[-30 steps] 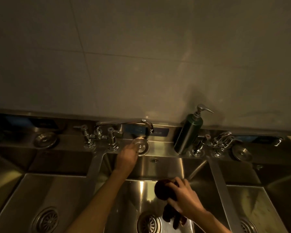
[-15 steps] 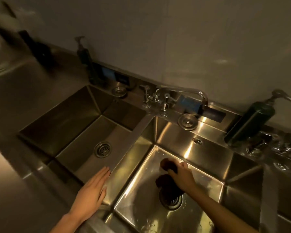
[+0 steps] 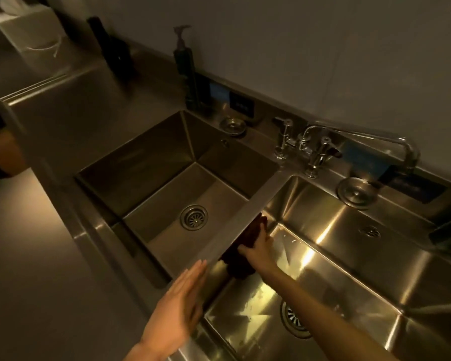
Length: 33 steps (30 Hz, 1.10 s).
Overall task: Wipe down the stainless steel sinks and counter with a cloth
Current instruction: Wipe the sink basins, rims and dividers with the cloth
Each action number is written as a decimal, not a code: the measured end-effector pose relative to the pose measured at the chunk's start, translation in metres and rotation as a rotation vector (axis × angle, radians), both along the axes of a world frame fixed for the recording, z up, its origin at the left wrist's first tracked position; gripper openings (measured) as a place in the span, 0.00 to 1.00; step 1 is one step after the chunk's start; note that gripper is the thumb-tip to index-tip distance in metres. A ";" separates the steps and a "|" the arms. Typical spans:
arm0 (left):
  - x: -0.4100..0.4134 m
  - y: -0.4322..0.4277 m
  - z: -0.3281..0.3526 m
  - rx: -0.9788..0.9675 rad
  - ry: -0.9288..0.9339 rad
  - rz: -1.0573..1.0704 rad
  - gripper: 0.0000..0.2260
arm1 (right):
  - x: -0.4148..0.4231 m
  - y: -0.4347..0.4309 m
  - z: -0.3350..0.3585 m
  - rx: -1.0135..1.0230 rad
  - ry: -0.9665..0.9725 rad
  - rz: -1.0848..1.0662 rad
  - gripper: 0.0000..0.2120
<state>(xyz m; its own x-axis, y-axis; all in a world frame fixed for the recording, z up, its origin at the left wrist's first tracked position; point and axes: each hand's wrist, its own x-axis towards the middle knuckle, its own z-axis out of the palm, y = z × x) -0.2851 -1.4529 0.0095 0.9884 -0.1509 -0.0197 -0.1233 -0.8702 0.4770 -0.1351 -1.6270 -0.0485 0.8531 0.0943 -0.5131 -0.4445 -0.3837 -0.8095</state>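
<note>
person, upper limbs: two hands, both uncovered

left hand [image 3: 177, 308] bare, wrist [image 3: 143, 347] behind it bare; right hand [image 3: 258, 246] bare, forearm [image 3: 310, 295] behind it bare along its whole visible length.

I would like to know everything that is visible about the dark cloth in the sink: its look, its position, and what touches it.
The cloth is dark, almost black, with a reddish-brown tint at its upper end. It looks soft and bunched. It lies against the left inner wall of the right sink, just under the divider between the two basins, and its lower part hangs down. The right hand grips it and holds it against that wall. The left hand does not touch it.
</note>
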 end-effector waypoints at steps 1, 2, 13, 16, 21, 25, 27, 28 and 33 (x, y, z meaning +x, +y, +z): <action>0.002 0.001 0.001 0.008 -0.044 -0.012 0.22 | -0.004 0.006 -0.016 -0.107 -0.022 0.046 0.49; 0.005 0.002 0.001 0.047 -0.105 -0.051 0.20 | -0.004 0.011 -0.030 -0.201 -0.031 0.076 0.50; 0.013 0.004 -0.010 0.082 -0.150 -0.085 0.23 | 0.065 -0.037 -0.034 -0.308 -0.242 -0.160 0.46; 0.012 0.002 -0.005 0.093 -0.110 -0.090 0.23 | 0.098 -0.046 -0.022 -0.389 -0.245 -0.180 0.45; 0.007 0.007 -0.002 0.052 0.009 -0.066 0.26 | 0.100 -0.021 -0.070 -0.624 0.108 0.026 0.41; 0.002 0.007 -0.004 0.032 0.069 -0.051 0.26 | 0.065 -0.014 -0.069 -0.551 0.052 0.079 0.43; 0.000 0.007 -0.001 -0.013 0.069 -0.049 0.26 | 0.031 -0.017 -0.051 -0.463 -0.064 0.157 0.43; -0.001 0.007 0.002 -0.043 0.055 -0.017 0.25 | 0.011 -0.016 -0.041 -0.427 -0.118 0.197 0.42; -0.012 0.009 0.009 -0.147 -0.093 0.183 0.22 | -0.099 0.043 -0.022 -0.154 -0.132 0.305 0.39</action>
<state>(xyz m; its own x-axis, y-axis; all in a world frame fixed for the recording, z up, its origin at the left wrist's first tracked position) -0.2967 -1.4442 0.0187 0.9960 0.0358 0.0818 -0.0199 -0.8043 0.5939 -0.2346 -1.5841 -0.0705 0.8573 0.2851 -0.4287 -0.1865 -0.6042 -0.7747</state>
